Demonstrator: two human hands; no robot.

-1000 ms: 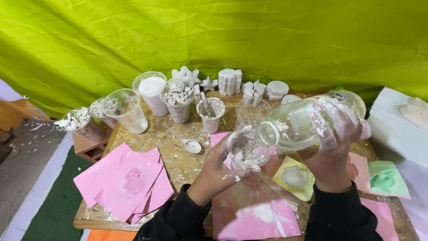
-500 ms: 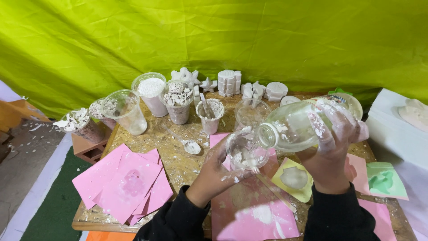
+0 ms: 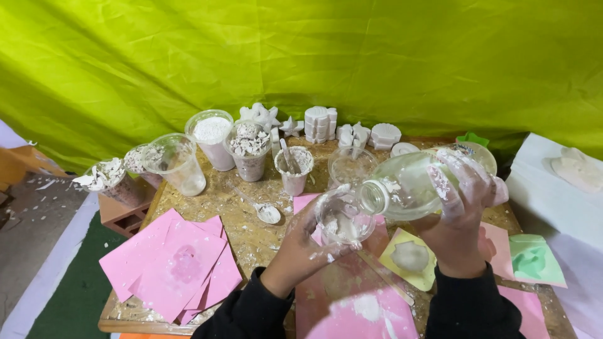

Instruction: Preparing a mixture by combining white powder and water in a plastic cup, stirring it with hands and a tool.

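Since half a second ago almost nothing has shifted: the clear plastic bottle (image 3: pixel 418 184) has stayed tipped on its side with its open mouth at the rim of the small clear cup (image 3: pixel 342 218), and both hands have held their places above the middle of the bench (image 3: pixel 245 226).

The bottle is the biggest thing in hand. The right hand (image 3: pixel 457 207), dusted white, is wrapped closed around its body, fingers curled over the top. The left hand (image 3: pixel 308 242) cups the small clear cup from below and the side, fingers closed about it; the cup holds some white lumps or paste. Bottle mouth and cup rim look to be touching or nearly so.

Judging the risks: the bottle mouth is about as wide as the cup is small, so a steeper tilt could send liquid past the rim onto the pink sheets (image 3: pixel 352 301) at the near edge and the yellow mould (image 3: pixel 409 256) below. The right hand's powdery fingers may slip on smooth plastic. The thin cup could buckle under a tighter squeeze.

Along the far edge stand larger cups of white powder and fragments (image 3: pixel 212 138), and a spoon (image 3: pixel 267 212) lies left of centre. More pink sheets (image 3: pixel 173 263) cover the near left corner.
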